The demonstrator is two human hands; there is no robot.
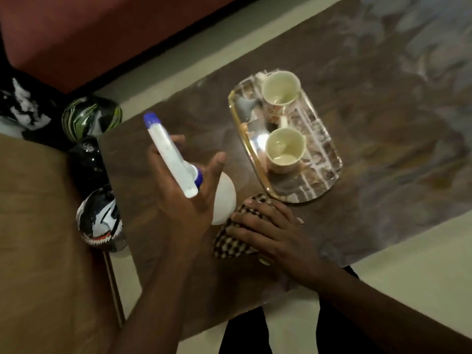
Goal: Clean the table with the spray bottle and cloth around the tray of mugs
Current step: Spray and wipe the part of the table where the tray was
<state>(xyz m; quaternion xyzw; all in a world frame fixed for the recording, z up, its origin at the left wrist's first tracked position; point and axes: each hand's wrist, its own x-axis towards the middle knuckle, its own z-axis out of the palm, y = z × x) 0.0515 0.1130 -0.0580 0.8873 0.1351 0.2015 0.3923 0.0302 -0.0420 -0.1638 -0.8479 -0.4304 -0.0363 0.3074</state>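
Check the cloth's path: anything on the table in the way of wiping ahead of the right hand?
Yes. The mirrored tray with two mugs sits right ahead of the checkered cloth under the right hand; its near corner touches or nearly touches the cloth. The left hand holds the spray bottle beside it.

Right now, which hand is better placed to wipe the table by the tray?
Right. The right hand already presses the checkered cloth flat on the table, beside the near end of the mirrored tray. The left hand is busy holding the spray bottle.
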